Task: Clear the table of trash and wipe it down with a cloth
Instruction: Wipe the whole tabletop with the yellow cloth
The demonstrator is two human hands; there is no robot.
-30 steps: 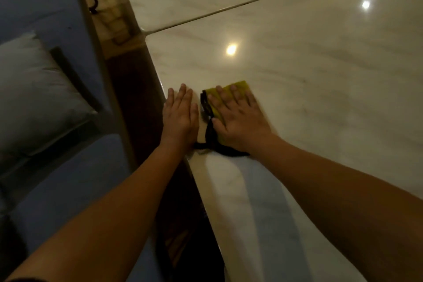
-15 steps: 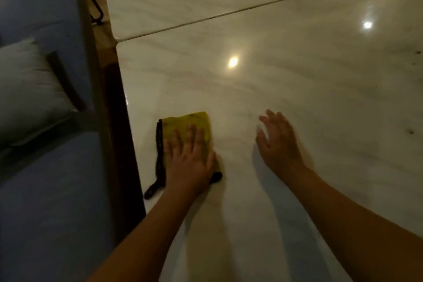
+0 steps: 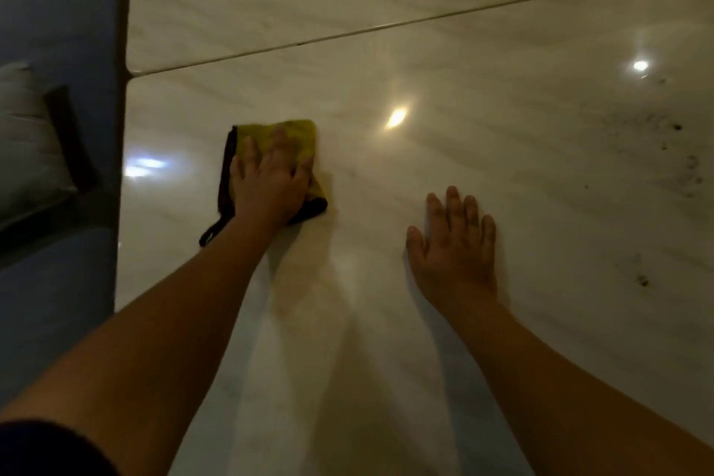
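At the far left of the frame a blue seat [image 3: 58, 282] runs along the edge of the surface [image 3: 502, 182], with a pale cushion [image 3: 27, 143] on it at mid-left. Left of centre, the yellow cloth [image 3: 293, 135] with its dark trim lies flat on the surface, a dark strap trailing from its lower left corner. Your left hand [image 3: 270, 185] lies palm down on the cloth, fingers straight and a little spread, pressing it rather than gripping it. A seam [image 3: 425, 17] crosses the upper part of the frame, rising to the right. Right of centre, your right hand [image 3: 456, 255] rests palm down on the bare surface, fingers straight and close together, holding nothing, well apart from the cloth. Dark specks [image 3: 689, 176] dot the surface near the right edge
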